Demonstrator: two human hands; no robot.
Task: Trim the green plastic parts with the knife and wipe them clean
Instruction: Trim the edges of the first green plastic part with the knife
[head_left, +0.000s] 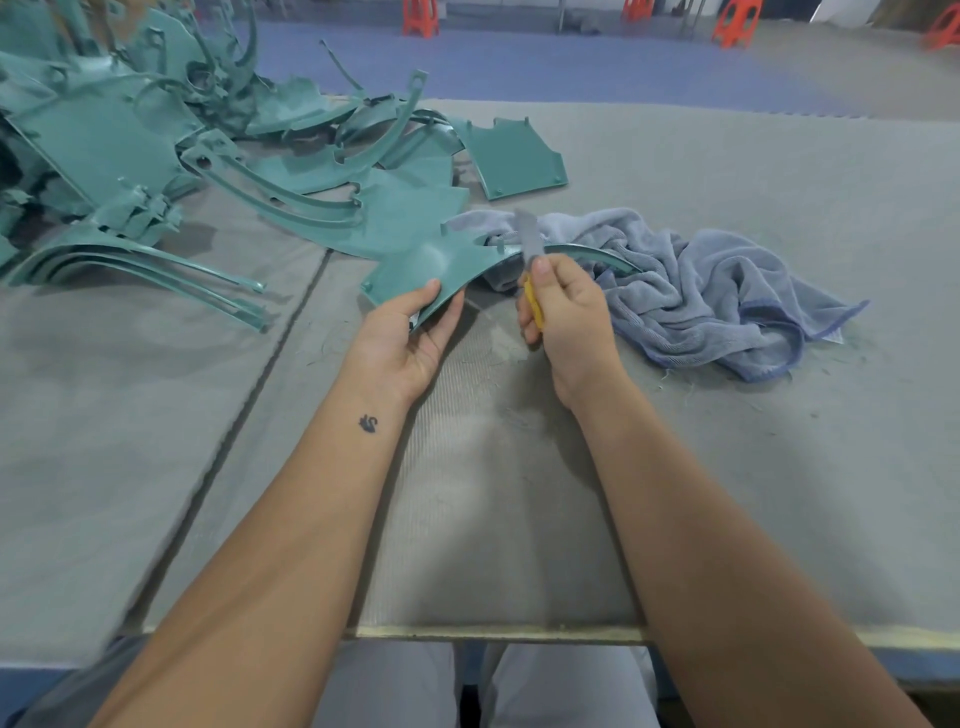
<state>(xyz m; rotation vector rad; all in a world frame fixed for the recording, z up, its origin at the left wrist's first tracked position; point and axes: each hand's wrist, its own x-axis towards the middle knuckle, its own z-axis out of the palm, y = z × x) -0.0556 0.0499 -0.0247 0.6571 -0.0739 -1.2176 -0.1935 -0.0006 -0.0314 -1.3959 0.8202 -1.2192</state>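
We grip the green plastic part (441, 265) in our left hand (410, 338), lifting its curved edge clear. Our right hand (561, 312) holds the yellow utility knife (531, 260), blade extended against that edge for trimming; the blue towel (701, 291) lies just beyond for wiping.

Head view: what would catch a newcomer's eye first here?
At centre, the left hand holds a curved green plastic part while the right hand grips a yellow-handled utility knife, blade up by the part's edge. A heap of green parts fills the far left, and a crumpled grey-blue towel lies right.
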